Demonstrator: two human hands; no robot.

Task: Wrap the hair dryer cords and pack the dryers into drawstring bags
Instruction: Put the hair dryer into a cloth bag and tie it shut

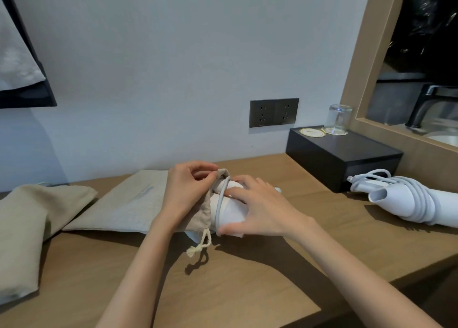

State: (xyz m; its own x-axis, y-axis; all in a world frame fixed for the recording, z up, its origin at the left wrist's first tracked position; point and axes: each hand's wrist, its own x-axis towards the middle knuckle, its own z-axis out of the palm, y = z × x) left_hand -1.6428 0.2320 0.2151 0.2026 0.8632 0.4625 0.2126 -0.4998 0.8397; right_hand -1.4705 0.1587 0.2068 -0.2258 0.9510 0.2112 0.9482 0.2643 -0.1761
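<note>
at a wooden counter [235, 290] set against a pale wall [148, 67]. on it, three beige bags: a folded bag [29, 223] at far left, a flat bag [124, 203] just beside it, and a third bag [200, 216] bunched at the middle with its mouth facing right. at the back right, one black box [342, 154] against the wall.

two white dryers as well. a spare dryer [401, 203] lies at far right, just in front of the box, with a wound cord [421, 198] round it in several turns. the other dryer [230, 211] lies at the middle, one end inside the third bag and the rest sticking out to the right, with one loop of grey cord [219, 206] round its body.

pinches the upper rim of the third bag's mouth with the left hand [188, 189], thumb and forefinger closed on the cloth. grips the dryer with the right hand [257, 208], fingers spread over the top of the body, thumb tucked against the near side.

smaller still: two dark sockets [273, 112] side by side on the wall; one glass [339, 119] upturned on the box; two round coasters [311, 132], one under the glass; one knotted drawstring [200, 244] hanging from the third bag's near edge.
</note>
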